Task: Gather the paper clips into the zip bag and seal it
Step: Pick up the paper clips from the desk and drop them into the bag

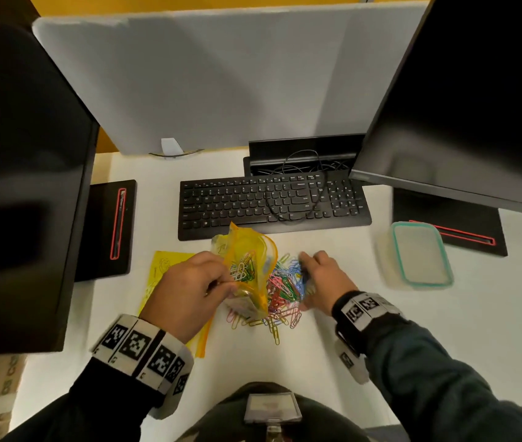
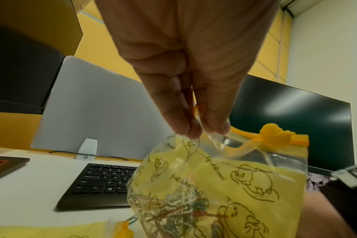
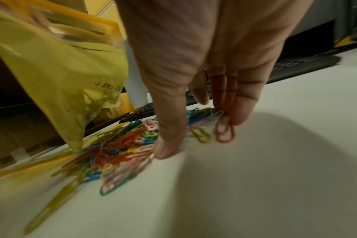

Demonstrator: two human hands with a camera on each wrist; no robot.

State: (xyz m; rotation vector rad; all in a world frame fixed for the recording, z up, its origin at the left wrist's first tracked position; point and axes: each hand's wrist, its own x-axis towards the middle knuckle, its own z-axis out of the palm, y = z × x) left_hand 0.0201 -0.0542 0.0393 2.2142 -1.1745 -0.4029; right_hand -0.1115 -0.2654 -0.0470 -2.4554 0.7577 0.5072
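Left-hand (image 2: 185,67) grip on bag (image 2: 224,185) rim

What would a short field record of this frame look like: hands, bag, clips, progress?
left hand: pinches the rim of the zip bag, holding it up with its mouth open
right hand: fingers spread over the clip pile, touching the clips
bag contents: some clips already inside
bag slider: at one end, bag unsealed
clips left: most, heaped on the desk
nearby: keyboard, lidded container
progress: gathering underway
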